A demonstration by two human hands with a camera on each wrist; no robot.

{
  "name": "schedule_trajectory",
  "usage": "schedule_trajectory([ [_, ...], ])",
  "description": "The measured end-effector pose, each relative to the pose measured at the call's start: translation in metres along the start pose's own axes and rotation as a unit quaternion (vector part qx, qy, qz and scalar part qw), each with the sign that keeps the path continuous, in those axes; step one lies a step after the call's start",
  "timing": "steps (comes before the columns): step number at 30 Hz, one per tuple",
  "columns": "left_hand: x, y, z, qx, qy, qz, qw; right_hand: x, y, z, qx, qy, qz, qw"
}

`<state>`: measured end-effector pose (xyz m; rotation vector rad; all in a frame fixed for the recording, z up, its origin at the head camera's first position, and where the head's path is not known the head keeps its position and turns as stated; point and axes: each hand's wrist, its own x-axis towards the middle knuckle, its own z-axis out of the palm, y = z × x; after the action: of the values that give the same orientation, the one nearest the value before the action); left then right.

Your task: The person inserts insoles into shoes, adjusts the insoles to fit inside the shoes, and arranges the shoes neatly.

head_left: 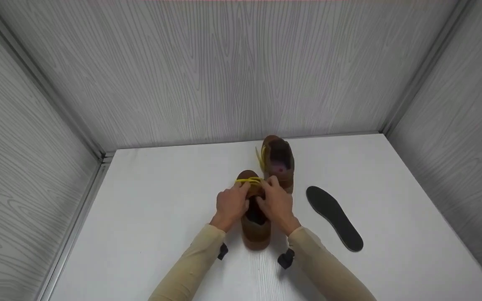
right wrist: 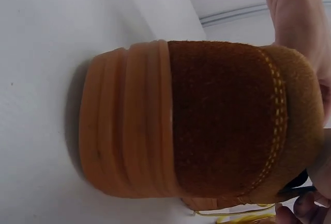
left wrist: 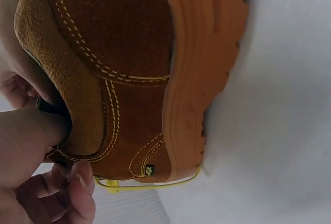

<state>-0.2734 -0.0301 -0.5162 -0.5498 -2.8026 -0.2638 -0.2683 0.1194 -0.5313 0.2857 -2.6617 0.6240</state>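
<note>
A brown suede shoe [head_left: 256, 235] with yellow laces [head_left: 247, 180] stands on the white table, heel toward me. My left hand [head_left: 231, 205] grips the left edge of its opening near the laces. On the opposite edge, my right hand [head_left: 276, 204] holds on the same way. In the left wrist view, the left thumb [left wrist: 36, 133] reaches inside the collar while curled fingertips [left wrist: 81, 182] sit outside by the lacing. The right wrist view mostly shows the heel [right wrist: 222, 115] and thick tan sole [right wrist: 129, 120], with the right fingers partly cut off at the frame's edge.
A second brown shoe [head_left: 290, 165], its laces loose on the left side, stands just beyond the right hand. A dark insole [head_left: 336, 217] lies flat to the right. Grey wood-grain panels [head_left: 224, 75] enclose the table at the back and sides.
</note>
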Motion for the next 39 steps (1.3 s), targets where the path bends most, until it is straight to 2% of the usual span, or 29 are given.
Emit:
schedule_trajectory([
  [4, -0.002, 0.000, 0.003, -0.019, -0.033, -0.013, 0.9992, -0.002, 0.001, 0.009, 0.012, -0.019, 0.000, 1.000],
  [8, -0.004, 0.000, 0.004, -0.014, -0.070, -0.028, 0.9970, -0.004, 0.000, 0.012, 0.027, -0.042, -0.003, 0.999],
  [12, -0.002, 0.000, 0.003, -0.019, -0.093, -0.038, 0.9948, -0.003, 0.000, 0.011, 0.040, -0.053, -0.009, 0.998],
  [15, -0.001, -0.002, 0.003, -0.043, -0.091, -0.029, 0.9945, -0.003, 0.001, 0.011, 0.048, -0.055, -0.025, 0.997],
  [19, -0.002, -0.008, 0.005, -0.083, -0.064, -0.008, 0.9944, -0.001, 0.002, 0.010, 0.060, -0.054, -0.052, 0.995],
  [21, -0.007, -0.010, 0.005, -0.109, -0.054, -0.006, 0.9926, -0.002, 0.005, 0.007, 0.072, -0.058, -0.057, 0.994],
  [24, -0.021, -0.012, 0.004, -0.156, -0.042, -0.012, 0.9867, -0.008, 0.011, -0.003, 0.114, -0.076, -0.053, 0.989],
  [26, -0.035, -0.013, 0.001, -0.204, -0.043, -0.032, 0.9775, -0.016, 0.016, -0.012, 0.167, -0.100, -0.046, 0.980],
  [27, -0.043, -0.013, 0.000, -0.237, -0.043, -0.041, 0.9697, -0.021, 0.019, -0.016, 0.195, -0.112, -0.046, 0.973],
  [28, -0.051, -0.012, -0.001, -0.273, -0.046, -0.051, 0.9596, -0.027, 0.023, -0.020, 0.220, -0.124, -0.047, 0.966],
  [30, -0.066, -0.011, -0.002, -0.346, -0.059, -0.068, 0.9340, -0.041, 0.029, -0.025, 0.262, -0.148, -0.046, 0.953],
  [32, -0.079, -0.009, -0.002, -0.401, -0.079, -0.079, 0.9092, -0.055, 0.035, -0.027, 0.275, -0.168, -0.047, 0.946],
  [33, -0.084, -0.008, -0.001, -0.417, -0.090, -0.083, 0.9008, -0.062, 0.038, -0.027, 0.273, -0.178, -0.045, 0.944],
  [35, -0.090, -0.005, 0.003, -0.430, -0.106, -0.088, 0.8923, -0.073, 0.040, -0.027, 0.263, -0.203, -0.029, 0.943],
  [39, -0.098, 0.000, 0.014, -0.420, -0.111, -0.097, 0.8953, -0.085, 0.040, -0.020, 0.274, -0.244, -0.009, 0.930],
])
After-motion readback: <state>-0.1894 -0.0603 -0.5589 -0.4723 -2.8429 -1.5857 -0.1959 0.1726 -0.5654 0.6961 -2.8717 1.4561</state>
